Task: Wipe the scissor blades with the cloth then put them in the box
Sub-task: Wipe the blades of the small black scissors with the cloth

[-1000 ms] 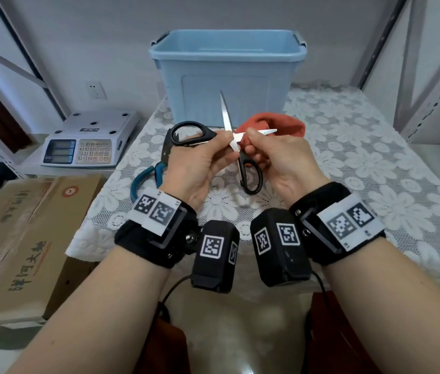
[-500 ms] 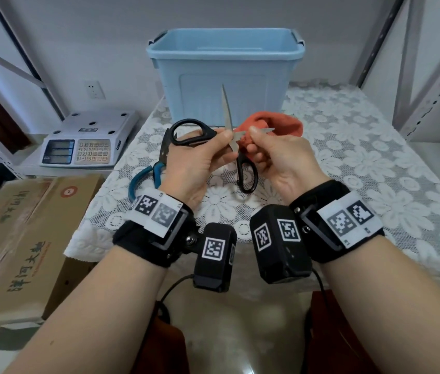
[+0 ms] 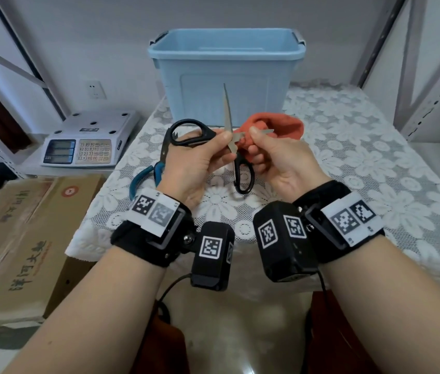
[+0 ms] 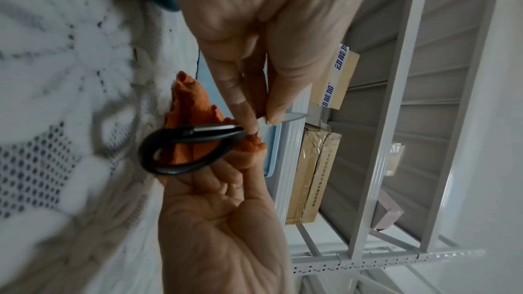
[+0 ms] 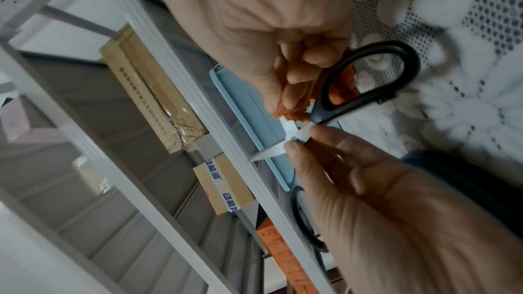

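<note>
Black-handled scissors [image 3: 233, 147] are held open above the table, one blade upright, the other pointing right. My left hand [image 3: 225, 140] pinches them at the pivot, one handle loop [image 3: 189, 132] over its fingers. My right hand [image 3: 251, 143] pinches the orange cloth [image 3: 278, 124] around the right-pointing blade, whose tip sticks out. In the left wrist view the left hand [image 4: 259, 117] holds the pivot and the cloth [image 4: 192, 106] lies behind a handle loop [image 4: 183, 149]. The right wrist view shows the right hand [image 5: 291, 102] gripping cloth [image 5: 294, 112] on the blade. The blue box [image 3: 227, 74] stands open behind.
A second pair of scissors with teal handles [image 3: 143, 176] lies on the lace tablecloth [image 3: 361, 168] under my left hand. A white scale [image 3: 86, 141] and a cardboard carton [image 3: 24, 238] sit left of the table. Grey shelf posts [image 3: 418, 76] rise at the right.
Both hands and the scissors have risen very slightly. The grips on the scissors and the cloth are the same.
</note>
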